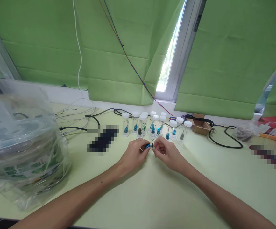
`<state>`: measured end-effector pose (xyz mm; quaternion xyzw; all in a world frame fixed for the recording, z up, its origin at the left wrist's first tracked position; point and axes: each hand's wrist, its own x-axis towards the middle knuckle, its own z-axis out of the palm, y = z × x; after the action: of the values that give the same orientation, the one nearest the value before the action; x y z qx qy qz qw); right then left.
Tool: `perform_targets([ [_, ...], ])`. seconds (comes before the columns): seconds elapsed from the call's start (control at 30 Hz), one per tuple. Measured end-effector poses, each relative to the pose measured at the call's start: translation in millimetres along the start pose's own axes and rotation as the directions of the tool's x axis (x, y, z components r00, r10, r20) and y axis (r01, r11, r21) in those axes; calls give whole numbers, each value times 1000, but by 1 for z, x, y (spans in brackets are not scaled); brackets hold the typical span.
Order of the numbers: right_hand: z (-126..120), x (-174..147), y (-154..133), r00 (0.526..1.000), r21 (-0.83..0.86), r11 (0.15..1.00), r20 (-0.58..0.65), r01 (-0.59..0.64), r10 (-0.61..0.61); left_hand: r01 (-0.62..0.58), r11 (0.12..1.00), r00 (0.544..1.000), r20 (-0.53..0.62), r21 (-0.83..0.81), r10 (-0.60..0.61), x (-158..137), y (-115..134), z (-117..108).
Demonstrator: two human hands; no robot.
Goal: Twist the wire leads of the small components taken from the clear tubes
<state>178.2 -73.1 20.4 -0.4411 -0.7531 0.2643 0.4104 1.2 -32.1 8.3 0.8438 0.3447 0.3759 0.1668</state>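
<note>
My left hand point(135, 152) is closed, its thumb and fingers pinching a small shiny blue part point(147, 146) with a dark end. Facing it, my right hand point(165, 151) is also closed, fingertips together beside the blue part. A thin metal wire point(153, 140) sticks up between the two hands; which hand grips it I cannot tell. What lies in the right fingertips is too small to name. Just beyond the hands stand several clear capped tubes point(125, 124) with white lids. Small blue, green or dark pieces on thin wires show inside them.
A plastic-wrapped stack of round reels point(30, 152) stands at the left. Near it lies a pixelated dark object point(103, 139). Black cables point(223, 144) and a small cardboard box point(200, 124) are behind the tubes to the right. Green blinds point(118, 63) hang behind the table point(157, 197).
</note>
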Motion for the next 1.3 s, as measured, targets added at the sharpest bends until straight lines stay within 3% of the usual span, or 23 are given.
perform_targets([
  [0.17, 2, 1, 4, 995, 171, 981, 6, -95, 96, 3, 999, 1000, -28, -44, -4, -1, -1, 1],
  [0.3, 3, 2, 1, 983, 360, 915, 61, -183, 173, -1, 997, 999, -48, -77, -2, -1, -1, 2],
  [0.53, 4, 2, -5, 965, 530, 808, 109, -258, 237, 71, 986, 997, -15, -149, -75, 0, -1, 3],
  [0.9, 6, 4, 2, 940, 685, 650, 173, -329, 294, 163, 938, 987, 54, -306, -154, 0, 3, 3],
  [1.3, 5, 5, -2, 938, 716, 616, 171, -329, 303, 218, 913, 976, 67, -345, -208, 0, -2, 6],
])
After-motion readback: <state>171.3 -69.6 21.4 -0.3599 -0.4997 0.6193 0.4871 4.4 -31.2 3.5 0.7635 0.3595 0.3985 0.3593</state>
